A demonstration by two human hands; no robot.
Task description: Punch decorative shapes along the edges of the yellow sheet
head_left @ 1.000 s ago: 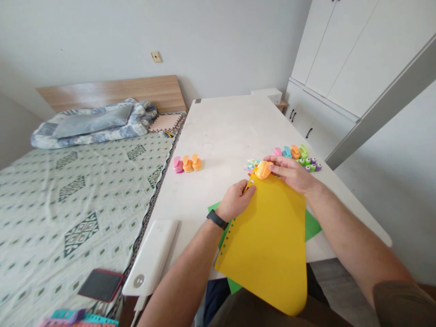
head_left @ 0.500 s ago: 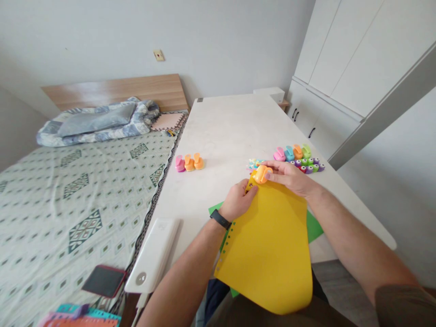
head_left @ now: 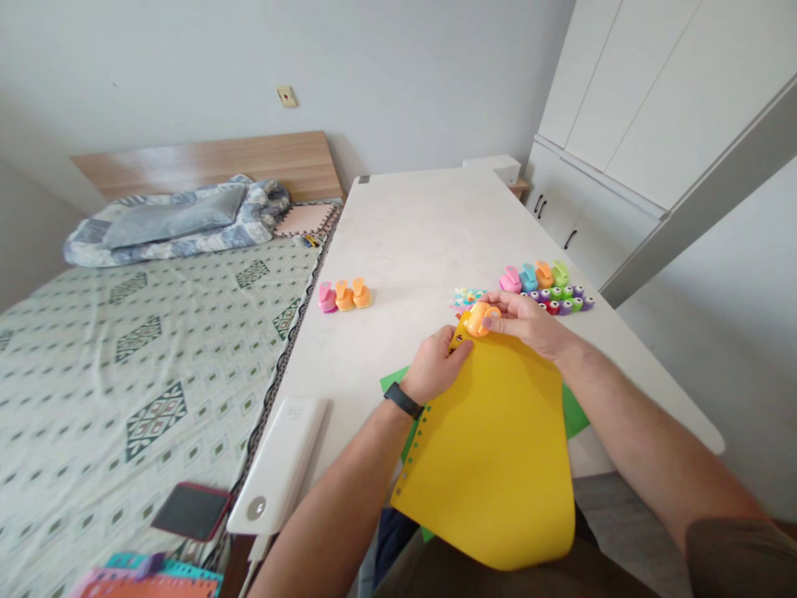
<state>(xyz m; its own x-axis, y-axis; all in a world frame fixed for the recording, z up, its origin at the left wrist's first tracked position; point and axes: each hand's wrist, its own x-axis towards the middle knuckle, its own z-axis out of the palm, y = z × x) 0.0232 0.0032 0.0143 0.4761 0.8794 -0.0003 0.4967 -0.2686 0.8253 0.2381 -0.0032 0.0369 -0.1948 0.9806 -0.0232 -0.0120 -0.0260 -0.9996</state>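
A yellow sheet of paper (head_left: 491, 440) hangs over the near table edge, with a row of small punched holes along its left side. My left hand (head_left: 441, 362) pinches that left edge near the top corner, thumb on top. In my right hand (head_left: 523, 322) is an orange craft punch (head_left: 479, 319), set on the sheet's upper left corner. The fingers wrap its lever side. Beneath the yellow sheet lies green paper (head_left: 574, 412). Small colourful paper cut-outs (head_left: 466, 297) are scattered just beyond the punch.
Pink, blue, orange and green punches (head_left: 535, 276) stand at the right, behind several smaller punches (head_left: 564, 301). Three more punches (head_left: 344, 295) sit at the left of the white table (head_left: 423, 224). A white power bank (head_left: 280, 465) with a cable lies at the near left edge, beside a bed (head_left: 137, 374).
Both hands, the paper and the orange punch stay almost in place. The view has shifted very slightly.
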